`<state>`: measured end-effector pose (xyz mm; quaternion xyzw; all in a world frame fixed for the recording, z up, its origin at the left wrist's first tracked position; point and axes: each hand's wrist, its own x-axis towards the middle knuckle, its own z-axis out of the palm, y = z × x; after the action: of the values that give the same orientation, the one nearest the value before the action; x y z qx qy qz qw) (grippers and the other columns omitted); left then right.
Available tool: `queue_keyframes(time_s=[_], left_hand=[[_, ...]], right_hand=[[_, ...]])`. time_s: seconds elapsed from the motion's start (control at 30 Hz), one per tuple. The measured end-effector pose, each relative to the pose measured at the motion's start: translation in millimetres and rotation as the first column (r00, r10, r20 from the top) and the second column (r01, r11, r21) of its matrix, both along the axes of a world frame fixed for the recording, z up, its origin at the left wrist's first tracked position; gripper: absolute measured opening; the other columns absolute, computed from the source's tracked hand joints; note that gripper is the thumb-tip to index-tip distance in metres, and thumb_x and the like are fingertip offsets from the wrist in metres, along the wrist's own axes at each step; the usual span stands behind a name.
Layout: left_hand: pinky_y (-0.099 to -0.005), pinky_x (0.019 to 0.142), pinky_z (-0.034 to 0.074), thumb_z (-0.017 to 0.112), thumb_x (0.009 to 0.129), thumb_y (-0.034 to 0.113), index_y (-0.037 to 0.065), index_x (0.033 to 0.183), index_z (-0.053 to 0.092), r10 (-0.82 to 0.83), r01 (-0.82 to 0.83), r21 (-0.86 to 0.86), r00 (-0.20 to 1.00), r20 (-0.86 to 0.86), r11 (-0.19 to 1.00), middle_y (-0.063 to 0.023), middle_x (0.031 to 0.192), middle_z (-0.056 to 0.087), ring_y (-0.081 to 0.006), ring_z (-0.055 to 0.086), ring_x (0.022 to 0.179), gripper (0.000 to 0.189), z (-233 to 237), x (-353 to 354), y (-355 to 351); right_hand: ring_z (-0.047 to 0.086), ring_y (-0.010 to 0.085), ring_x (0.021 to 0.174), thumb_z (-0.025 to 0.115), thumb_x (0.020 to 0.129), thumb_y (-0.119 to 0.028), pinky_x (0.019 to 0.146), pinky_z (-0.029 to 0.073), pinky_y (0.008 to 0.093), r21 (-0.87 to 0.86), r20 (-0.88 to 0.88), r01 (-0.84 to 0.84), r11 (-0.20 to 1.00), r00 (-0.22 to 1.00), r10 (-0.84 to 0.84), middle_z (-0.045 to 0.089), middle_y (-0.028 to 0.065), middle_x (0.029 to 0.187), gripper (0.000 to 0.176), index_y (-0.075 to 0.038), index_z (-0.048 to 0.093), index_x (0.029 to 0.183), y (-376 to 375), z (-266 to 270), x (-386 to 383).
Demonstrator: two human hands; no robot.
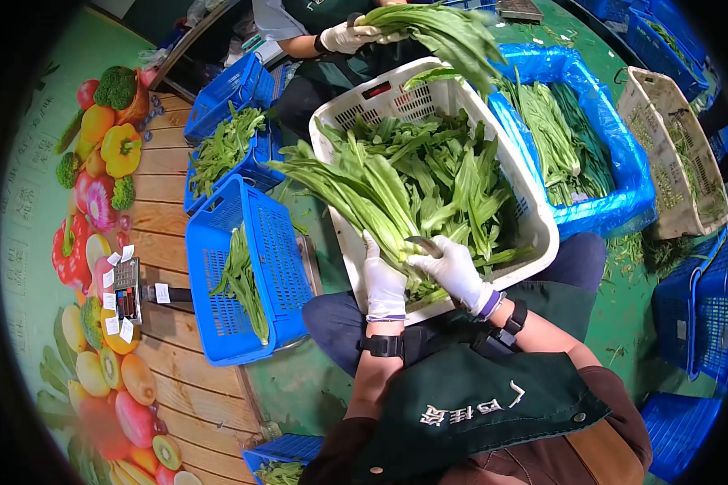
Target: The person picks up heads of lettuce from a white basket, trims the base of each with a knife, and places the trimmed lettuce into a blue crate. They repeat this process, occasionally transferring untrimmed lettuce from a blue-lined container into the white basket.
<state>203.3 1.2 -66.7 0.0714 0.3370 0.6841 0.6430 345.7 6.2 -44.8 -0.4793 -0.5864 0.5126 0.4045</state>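
Before me stands a white crate filled with loose long-leaved greens. My left hand, in a white glove, is closed around the stem end of a bunch of leafy greens, its leaves pointing up and left over the crate's rim. At the same stems, my gloved right hand grips a small curved knife; its dark hooked blade lies by the cut ends. The knife's handle is mostly hidden in my palm.
Across from me, another person's gloved hand holds a bunch of greens. A blue-lined crate of greens stands right, beside a dirty white crate. Left are blue baskets and a scale on wooden boards.
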Motion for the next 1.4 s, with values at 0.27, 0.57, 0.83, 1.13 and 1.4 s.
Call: queue_keyframes(time_s=[0.27, 0.57, 0.83, 1.13, 1.4], left_hand=[[-0.0365, 0.091, 0.047, 0.046, 0.094, 0.048, 0.003, 0.125, 0.050, 0.067, -0.070, -0.085, 0.997, -0.034, 0.994, -0.0095, 0.118, 0.058, -0.0252, 0.057, 0.104, 0.056, 3, 9, 0], [-0.0402, 0.093, 0.045, 0.038, 0.097, 0.048, 0.003, 0.126, 0.050, 0.116, -0.116, 0.026, 0.993, 0.017, 0.993, -0.0100, 0.121, 0.057, -0.0253, 0.055, 0.109, 0.054, -5, 5, 11], [-0.0408, 0.094, 0.045, 0.042, 0.096, 0.047, 0.002, 0.128, 0.047, 0.195, -0.197, 0.003, 0.972, -0.133, 0.980, -0.0103, 0.123, 0.055, -0.0261, 0.055, 0.108, 0.055, 7, 9, 11], [-0.0405, 0.096, 0.043, 0.036, 0.097, 0.036, 0.002, 0.128, 0.047, 0.204, -0.204, -0.071, 0.979, -0.004, 0.976, -0.0126, 0.124, 0.055, -0.0283, 0.054, 0.110, 0.047, 10, 18, 8], [-0.0334, 0.057, 0.053, 0.040, 0.095, 0.021, -0.001, 0.116, 0.052, 0.235, -0.244, 0.006, 0.929, -0.287, 0.970, -0.0135, 0.095, 0.061, -0.0245, 0.063, 0.073, 0.033, -10, 10, 15]], right_hand=[[0.045, 0.0059, 0.048, 0.060, 0.085, -0.009, 0.044, 0.038, 0.0212, -0.286, -0.276, 0.041, 0.957, 0.953, -0.123, 0.054, 0.0003, 0.063, 0.038, -0.001, 0.054, 0.121, -10, -19, -8], [0.053, 0.0137, 0.045, 0.059, 0.085, -0.010, 0.042, 0.042, 0.0245, -0.664, -0.559, -0.011, 0.748, 0.672, -0.486, 0.059, 0.0052, 0.064, 0.007, -0.004, 0.056, 0.082, 11, -15, 9], [0.055, 0.0093, 0.062, 0.067, 0.080, -0.014, 0.058, 0.045, 0.0253, -0.174, -0.045, 0.025, 0.984, 0.998, -0.033, 0.062, 0.0040, 0.072, 0.022, 0.002, 0.063, 0.094, -1, 3, -3], [0.052, 0.0067, 0.063, 0.062, 0.081, -0.007, 0.058, 0.043, 0.0230, -0.489, -0.414, 0.006, 0.872, 0.878, -0.238, 0.060, 0.0000, 0.072, 0.018, 0.001, 0.063, 0.096, -14, 6, -12], [0.049, 0.0078, 0.050, 0.059, 0.080, -0.008, 0.045, 0.040, 0.0230, -0.516, -0.567, 0.016, 0.857, 0.743, -0.355, 0.057, 0.0008, 0.064, 0.006, -0.002, 0.061, 0.081, -5, 17, 6]])
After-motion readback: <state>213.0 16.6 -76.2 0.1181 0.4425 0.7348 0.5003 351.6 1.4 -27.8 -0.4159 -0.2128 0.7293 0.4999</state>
